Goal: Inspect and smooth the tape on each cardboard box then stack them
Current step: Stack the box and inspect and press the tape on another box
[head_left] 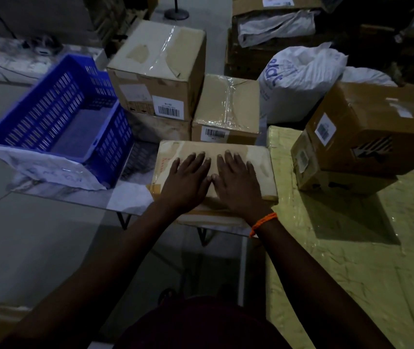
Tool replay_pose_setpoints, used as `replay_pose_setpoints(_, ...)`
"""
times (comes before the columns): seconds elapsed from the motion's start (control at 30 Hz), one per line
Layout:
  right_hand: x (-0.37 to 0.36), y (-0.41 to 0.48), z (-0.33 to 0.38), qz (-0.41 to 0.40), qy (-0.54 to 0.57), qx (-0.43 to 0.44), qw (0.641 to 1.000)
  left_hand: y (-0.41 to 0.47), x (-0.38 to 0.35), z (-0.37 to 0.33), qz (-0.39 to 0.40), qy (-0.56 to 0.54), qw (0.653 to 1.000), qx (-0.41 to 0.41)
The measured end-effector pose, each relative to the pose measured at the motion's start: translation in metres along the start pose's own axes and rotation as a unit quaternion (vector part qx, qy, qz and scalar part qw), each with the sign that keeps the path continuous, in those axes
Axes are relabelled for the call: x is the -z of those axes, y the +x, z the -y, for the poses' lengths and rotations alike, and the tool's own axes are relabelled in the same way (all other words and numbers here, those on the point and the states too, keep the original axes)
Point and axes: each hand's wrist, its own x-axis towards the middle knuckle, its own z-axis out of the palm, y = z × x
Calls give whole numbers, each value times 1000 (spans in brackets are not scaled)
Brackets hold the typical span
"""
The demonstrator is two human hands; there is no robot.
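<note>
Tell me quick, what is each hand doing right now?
Left hand: open, fingers flat on the box, holding nothing.
Right hand: open, fingers flat on the same box, holding nothing.

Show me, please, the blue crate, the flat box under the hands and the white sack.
blue crate (46, 105): head view, its slatted left wall.
flat box (262, 161): head view, bare right part of its top.
white sack (301, 79): head view, its middle.

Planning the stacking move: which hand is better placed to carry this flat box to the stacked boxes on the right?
Probably the right hand: it rests on the flat box nearer the stacked boxes than the left hand does.
</note>
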Motion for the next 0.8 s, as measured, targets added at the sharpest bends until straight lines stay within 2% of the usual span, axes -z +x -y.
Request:
replay_pose_setpoints(0.17,-5,-5,-1,-3,-26,0,1000,-5,-6,0,2,21,1000,3)
replay_pose_setpoints(0.57,3,-21,0,-1,10,12,1000,-18,-1,-5,4,9,1000,1)
replay_pose_setpoints(0.67,1,-49,-10,-42,27,12,999,-41,-4,4,-14,9,1000,13)
replay_pose_setpoints(0.8,-11,-79,-27,-85,-32,33,995,-67,-14,24,-45,21,999,-11)
